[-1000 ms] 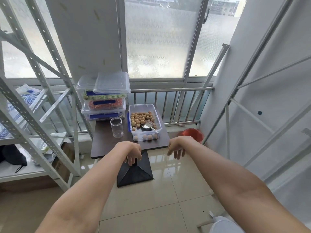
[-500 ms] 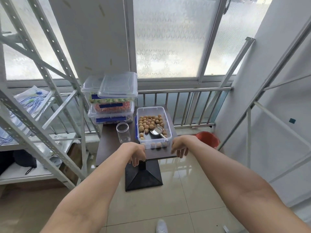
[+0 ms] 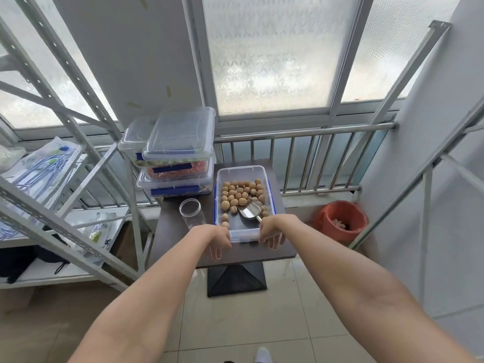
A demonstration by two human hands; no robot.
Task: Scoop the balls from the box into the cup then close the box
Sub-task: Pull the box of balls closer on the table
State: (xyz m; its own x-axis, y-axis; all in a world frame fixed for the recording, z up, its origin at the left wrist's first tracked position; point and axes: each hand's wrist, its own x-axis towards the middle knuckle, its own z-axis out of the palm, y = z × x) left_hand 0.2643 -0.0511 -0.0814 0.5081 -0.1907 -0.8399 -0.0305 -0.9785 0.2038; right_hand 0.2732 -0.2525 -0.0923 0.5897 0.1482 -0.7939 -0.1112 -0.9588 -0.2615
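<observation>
Two stacked lidded containers [image 3: 178,163] at counter [image 3: 178,237] rear left. Clear cup [image 3: 192,213], upright, just beside open box [image 3: 242,174] holding balls [image 3: 242,192] and metal scoop [image 3: 250,209]. Left hand [image 3: 218,241] and right hand [image 3: 271,231] at box's near corners; grip closure cannot be told. Red bin [image 3: 340,221] on floor.

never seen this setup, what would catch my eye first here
Most striking is the open clear box of brown balls on the small dark table, a metal scoop lying inside. The left hand and right hand are at its near corners. An empty clear cup stands just left.
</observation>
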